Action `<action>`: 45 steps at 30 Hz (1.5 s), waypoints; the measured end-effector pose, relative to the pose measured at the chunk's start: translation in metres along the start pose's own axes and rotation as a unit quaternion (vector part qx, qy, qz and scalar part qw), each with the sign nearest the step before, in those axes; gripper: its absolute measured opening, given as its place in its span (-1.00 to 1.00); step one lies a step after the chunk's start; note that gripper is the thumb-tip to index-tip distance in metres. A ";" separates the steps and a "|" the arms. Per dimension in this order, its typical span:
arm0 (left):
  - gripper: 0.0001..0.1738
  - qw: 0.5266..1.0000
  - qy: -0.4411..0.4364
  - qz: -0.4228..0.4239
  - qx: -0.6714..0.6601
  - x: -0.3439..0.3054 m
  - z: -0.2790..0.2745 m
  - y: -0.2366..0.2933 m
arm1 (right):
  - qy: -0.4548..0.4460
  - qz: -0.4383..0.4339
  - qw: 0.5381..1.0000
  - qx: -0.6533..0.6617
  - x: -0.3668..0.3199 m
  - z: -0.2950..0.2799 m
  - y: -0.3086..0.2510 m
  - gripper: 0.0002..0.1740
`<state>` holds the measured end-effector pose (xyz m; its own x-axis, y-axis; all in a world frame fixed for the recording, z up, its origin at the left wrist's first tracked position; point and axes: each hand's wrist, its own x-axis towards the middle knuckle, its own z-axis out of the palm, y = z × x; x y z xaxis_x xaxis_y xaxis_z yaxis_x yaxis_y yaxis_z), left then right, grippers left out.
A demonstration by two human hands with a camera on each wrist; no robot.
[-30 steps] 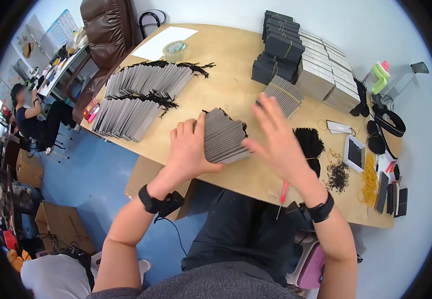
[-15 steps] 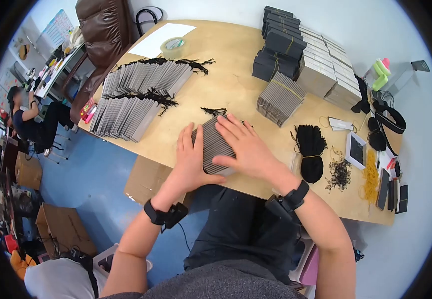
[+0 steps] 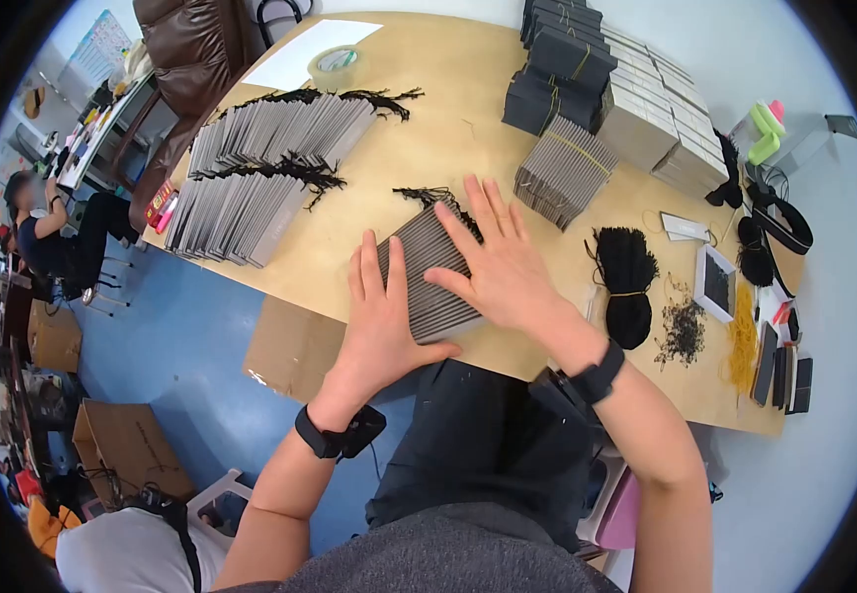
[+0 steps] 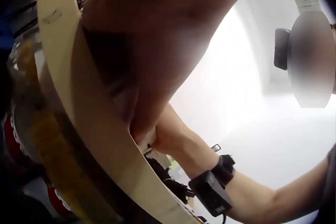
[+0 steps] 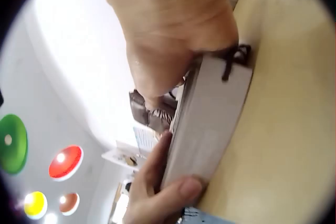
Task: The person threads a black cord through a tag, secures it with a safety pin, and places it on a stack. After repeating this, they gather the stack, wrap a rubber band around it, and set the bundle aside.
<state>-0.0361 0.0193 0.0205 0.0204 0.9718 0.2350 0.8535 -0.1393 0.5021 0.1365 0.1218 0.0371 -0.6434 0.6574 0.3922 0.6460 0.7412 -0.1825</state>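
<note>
A fanned stack of grey cards (image 3: 428,272) with black cords at its far edge lies near the table's front edge. My left hand (image 3: 379,321) lies along its left side, fingers straight, thumb across the near corner; in the right wrist view the left thumb (image 5: 189,188) touches the flat face of the end card (image 5: 210,113). My right hand (image 3: 513,277) rests on the stack's right side with spread, straight fingers. In the left wrist view the left hand (image 4: 157,35) is large and dark, and the right hand (image 4: 170,129) shows beyond it.
Two fanned rows of corded cards (image 3: 236,212) lie at the left. A banded card stack (image 3: 567,170), dark boxes (image 3: 557,84), a black cord bundle (image 3: 626,287), small black pieces (image 3: 683,331) and yellow bands (image 3: 742,336) are at the right. Tape (image 3: 338,64) lies at the back; a person sits beyond.
My right hand has come in from the right onto the stack, and its fingers have since spread toward the far right edge. The left hand stays at the left side. The head view has shifted slightly.
</note>
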 end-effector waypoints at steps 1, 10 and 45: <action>0.54 1.000 -0.004 -0.001 0.000 0.000 -0.002 0.000 | -0.003 0.002 1.000 0.002 -0.007 -0.012 -0.007 -0.07; 0.57 1.000 0.013 -0.006 0.025 0.000 0.001 0.004 | -0.087 0.039 0.994 0.046 -0.066 -0.073 -0.023 0.04; 0.64 1.000 0.018 -0.007 0.020 0.001 0.006 0.002 | -0.071 0.033 0.995 0.066 -0.071 -0.050 -0.028 -0.21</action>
<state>-0.0311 0.0207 0.0167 -0.0101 0.9663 0.2571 0.8734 -0.1166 0.4727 0.1844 0.0475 0.0596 -0.6589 0.7107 0.2465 0.6349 0.7011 -0.3245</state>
